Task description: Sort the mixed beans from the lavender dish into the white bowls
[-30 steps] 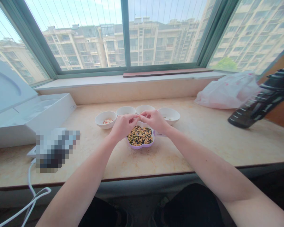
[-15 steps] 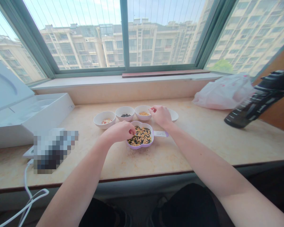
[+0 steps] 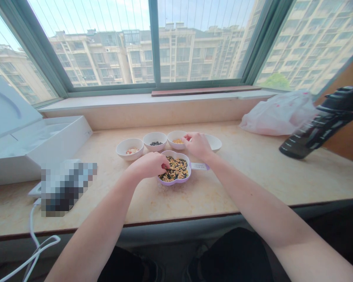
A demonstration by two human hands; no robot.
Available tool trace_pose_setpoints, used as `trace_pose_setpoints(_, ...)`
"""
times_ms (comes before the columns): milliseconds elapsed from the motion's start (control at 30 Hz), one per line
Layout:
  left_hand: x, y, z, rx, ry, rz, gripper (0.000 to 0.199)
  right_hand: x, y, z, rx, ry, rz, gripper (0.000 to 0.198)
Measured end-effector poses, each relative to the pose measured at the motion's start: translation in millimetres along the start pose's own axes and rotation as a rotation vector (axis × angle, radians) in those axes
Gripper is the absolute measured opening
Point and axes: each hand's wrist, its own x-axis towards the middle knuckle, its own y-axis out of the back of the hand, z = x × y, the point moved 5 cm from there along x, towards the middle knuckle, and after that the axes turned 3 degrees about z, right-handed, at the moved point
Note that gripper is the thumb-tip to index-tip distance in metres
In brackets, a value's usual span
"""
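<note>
My left hand [image 3: 153, 164] reaches over the left side of a purple-rimmed dish [image 3: 176, 181], its fingertips pinched together at the mixed black and yellow beans [image 3: 178, 168]. Whatever may sit between those fingers is too small to make out. My right hand [image 3: 197, 145] is at the right rim of a white bowl [image 3: 171, 137] of yellow beans [image 3: 177, 141], fingers closed together, their contents hidden. To the left stand a white bowl [image 3: 148, 137] of black beans [image 3: 156, 143] and another bowl [image 3: 121, 149] with pale and reddish pieces [image 3: 132, 151].
A white bowl [image 3: 216, 143] sits partly behind my right hand. A label [image 3: 200, 166] lies beside the dish. An open white box [image 3: 61, 137] and a pixelated object [image 3: 69, 190] are at left. A plastic bag [image 3: 276, 113] and a leaning dark bottle [image 3: 314, 129] stand at right.
My right hand has shifted slightly left and down at the yellow-bean bowl, showing more of the bowl behind it. My left fingertips have moved a little at the mixed beans.
</note>
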Motion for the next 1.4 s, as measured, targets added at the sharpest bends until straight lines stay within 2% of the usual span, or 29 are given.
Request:
trace_pose_setpoints(233,1.1,0.6,6.1,0.058,0.013,-0.013,0.023,-4.3,4.4,-10.0,0.045,0.012,-0.038,0.023)
trace_pose_setpoints(500,-0.9,3.3,12.2,0.079,0.026,0.058,0.021,-4.9,-0.2,-12.3,0.098,0.064,-0.081,0.018)
trace_pose_setpoints(667,-0.2,1.0,10.4,0.086,0.034,0.015,0.015,-5.5,-2.2,-13.5,0.125,0.097,-0.092,0.017)
trace_pose_setpoints(800,0.5,1.6,10.0,0.044,0.007,0.007,0.019,-6.6,0.1,-17.0,0.164,0.137,-0.092,0.018)
trace_pose_setpoints(867,0.2,6.4,8.5,0.027,-0.006,0.057,0.019,-8.8,0.6,-21.3,0.220,0.170,-0.139,0.018)
trace_pose_setpoints(967,-1.3,20.4,1.9,-0.006,0.041,0.238,0.020,-17.1,-3.4,-32.1,0.339,0.237,-0.322,0.020)
trace_pose_setpoints(1067,-4.0,33.8,-7.7,-0.035,0.176,0.450,0.019,-30.2,-10.5,-44.6,0.402,0.311,-0.509,0.018)
trace_pose_setpoints(1167,-5.6,38.8,-13.0,-0.064,0.294,0.586,0.020,-42.6,-18.7,-54.3,0.381,0.362,-0.637,0.014)
trace_pose_setpoints(1333,-5.0,35.4,-13.5,-0.103,0.368,0.635,0.021,-53.7,-21.4,-67.4,0.447,0.427,-0.704,0.005)
trace_pose_setpoints(1400,-4.2,33.1,-13.6,-0.116,0.373,0.623,0.022,-54.0,-21.9,-67.7,0.459,0.376,-0.698,0.003)
